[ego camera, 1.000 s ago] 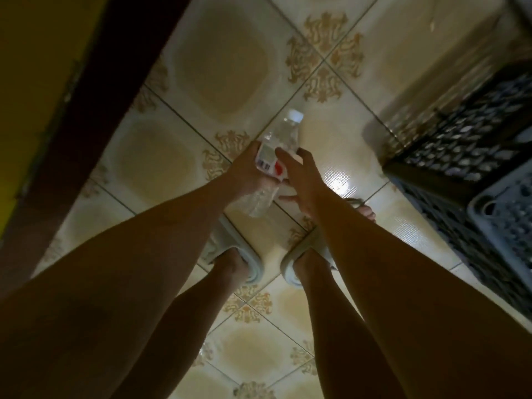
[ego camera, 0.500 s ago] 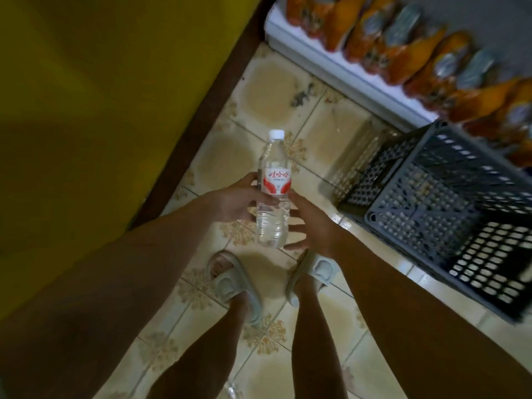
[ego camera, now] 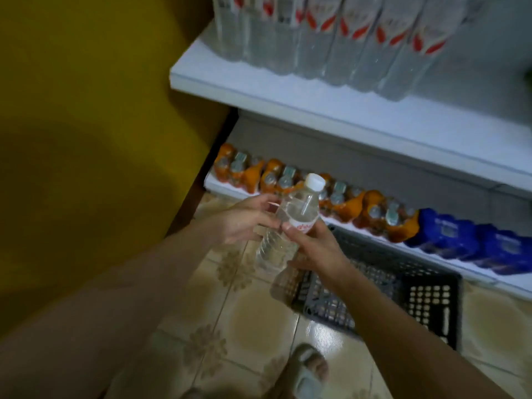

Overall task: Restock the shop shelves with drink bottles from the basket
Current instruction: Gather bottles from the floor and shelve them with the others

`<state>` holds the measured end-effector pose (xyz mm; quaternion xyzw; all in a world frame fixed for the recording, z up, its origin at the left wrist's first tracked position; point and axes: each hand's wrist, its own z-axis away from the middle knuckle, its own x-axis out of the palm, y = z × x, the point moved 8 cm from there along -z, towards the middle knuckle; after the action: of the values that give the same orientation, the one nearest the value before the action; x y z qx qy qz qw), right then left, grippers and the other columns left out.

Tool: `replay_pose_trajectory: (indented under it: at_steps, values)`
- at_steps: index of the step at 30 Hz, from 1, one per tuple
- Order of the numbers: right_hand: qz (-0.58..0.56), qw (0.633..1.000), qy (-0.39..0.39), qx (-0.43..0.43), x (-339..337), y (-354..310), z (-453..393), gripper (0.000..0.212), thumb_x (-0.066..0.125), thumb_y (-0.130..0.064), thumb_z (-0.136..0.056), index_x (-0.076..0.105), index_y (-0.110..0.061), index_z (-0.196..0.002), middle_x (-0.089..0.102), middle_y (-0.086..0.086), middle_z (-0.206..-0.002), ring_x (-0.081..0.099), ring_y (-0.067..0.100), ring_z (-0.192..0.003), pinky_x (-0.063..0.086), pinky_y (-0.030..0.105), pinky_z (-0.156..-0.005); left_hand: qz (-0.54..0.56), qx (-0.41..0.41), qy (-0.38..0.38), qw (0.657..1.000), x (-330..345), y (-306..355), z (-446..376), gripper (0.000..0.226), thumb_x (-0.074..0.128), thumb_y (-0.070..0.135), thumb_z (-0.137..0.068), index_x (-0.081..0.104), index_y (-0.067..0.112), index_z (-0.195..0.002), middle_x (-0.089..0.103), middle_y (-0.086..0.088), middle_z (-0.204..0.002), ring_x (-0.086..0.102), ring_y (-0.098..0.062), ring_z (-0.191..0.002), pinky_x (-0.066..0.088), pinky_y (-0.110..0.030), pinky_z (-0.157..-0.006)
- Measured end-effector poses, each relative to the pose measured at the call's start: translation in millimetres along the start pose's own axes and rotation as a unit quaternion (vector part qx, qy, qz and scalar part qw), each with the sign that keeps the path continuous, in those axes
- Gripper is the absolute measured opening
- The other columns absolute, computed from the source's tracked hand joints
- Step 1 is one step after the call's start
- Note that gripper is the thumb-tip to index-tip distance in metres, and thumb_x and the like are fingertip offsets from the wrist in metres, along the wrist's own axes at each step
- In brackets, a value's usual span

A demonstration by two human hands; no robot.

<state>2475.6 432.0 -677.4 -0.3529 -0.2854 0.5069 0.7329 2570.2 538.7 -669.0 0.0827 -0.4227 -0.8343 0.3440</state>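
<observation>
You stand before the shop shelves with one water bottle [ego camera: 290, 223] held between both hands, cap tilted up and slightly right. A second ago your view was straight down at the tiles and your sandals; now it has swung up to take in the shelving, and the bottle has risen with it — the carry from basket to shelf looks under way. Your left hand [ego camera: 244, 223] curls against the bottle's left side, fingers at its shoulder; your right hand [ego camera: 313, 249] pinches it at the label, thumb on the front, other fingers wrapped behind. Motion blur hides the finer finger detail.

The dark basket [ego camera: 403, 289] sits on the tiled floor [ego camera: 230, 312] just below and right of your hands, near the bottom shelf; what it holds cannot be made out. The upper shelf [ego camera: 316, 105] carries a close row of matching bottles [ego camera: 331, 38] — the likely home for this one. Its white front lip juts out over the lower tier of orange packs [ego camera: 371, 211] and blue packs [ego camera: 472, 243], so lift clear of that edge. The yellow wall [ego camera: 86, 110] closes off the left; open room lies ahead and up.
</observation>
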Motion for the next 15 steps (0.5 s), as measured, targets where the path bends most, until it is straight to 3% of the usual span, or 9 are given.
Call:
replay_pose_trajectory:
  at_steps: [4, 6, 9, 12, 15]
  values:
    - [-0.024, 0.994, 0.077, -0.077, -51.9, -68.0, 3.3, 0.037, 0.075, -0.028, -0.087, 0.061, -0.025, -0.121, 0.074, -0.005, -0.107, 0.073, 0.016, -0.096, 0.062, 0.039, -0.075, -0.037, 0.053, -0.007, 0.998, 41.3, 80.1, -13.7, 0.034, 0.061, 0.005, -0.094, 0.061, 0.025, -0.122, 0.068, 0.002, -0.12, 0.066, -0.014, -0.11, 0.055, -0.034, -0.09]
    - [-0.008, 0.986, 0.116, -0.118, -80.6, -105.3, 5.8, 0.04, 0.078, -0.031, -0.084, 0.061, -0.024, -0.12, 0.074, -0.003, -0.107, 0.073, 0.017, -0.096, 0.061, 0.043, -0.079, -0.04, 0.085, 0.0, 0.996, 63.3, 125.5, -21.7, 0.034, 0.056, 0.009, -0.097, 0.059, 0.027, -0.126, 0.068, -0.002, -0.121, 0.065, -0.017, -0.112, 0.055, -0.036, -0.087]
    - [0.036, 0.973, 0.169, -0.155, -113.4, -151.5, 7.9, 0.048, 0.081, -0.038, -0.079, 0.056, -0.029, -0.118, 0.071, -0.004, -0.108, 0.071, 0.016, -0.093, 0.059, 0.038, -0.072, -0.106, 0.132, 0.03, 0.985, 92.3, 187.9, -30.0, 0.036, 0.064, 0.03, -0.096, 0.053, 0.033, -0.13, 0.069, 0.003, -0.112, 0.066, -0.012, -0.1, 0.049, -0.027, -0.074]
    - [0.133, 0.945, 0.223, -0.199, -147.9, -203.2, 16.8, 0.043, 0.077, -0.042, -0.078, 0.049, -0.033, -0.109, 0.065, -0.014, -0.098, 0.064, 0.014, -0.092, 0.053, 0.038, -0.077, -0.243, 0.223, 0.064, 0.942, 132.6, 259.8, -41.4, 0.062, 0.085, 0.036, -0.077, 0.053, 0.027, -0.129, 0.068, 0.006, -0.114, 0.066, -0.012, -0.104, 0.052, -0.026, -0.087]
    - [0.165, 0.925, 0.266, -0.215, -175.9, -239.2, 19.4, 0.041, 0.076, -0.043, -0.079, 0.047, -0.03, -0.106, 0.062, -0.01, -0.096, 0.059, 0.017, -0.088, 0.045, 0.034, -0.072, -0.369, 0.261, 0.076, 0.889, 167.7, 318.2, -50.0, 0.061, 0.087, 0.033, -0.075, 0.054, 0.025, -0.126, 0.061, 0.011, -0.111, 0.059, -0.009, -0.106, 0.043, -0.022, -0.083]
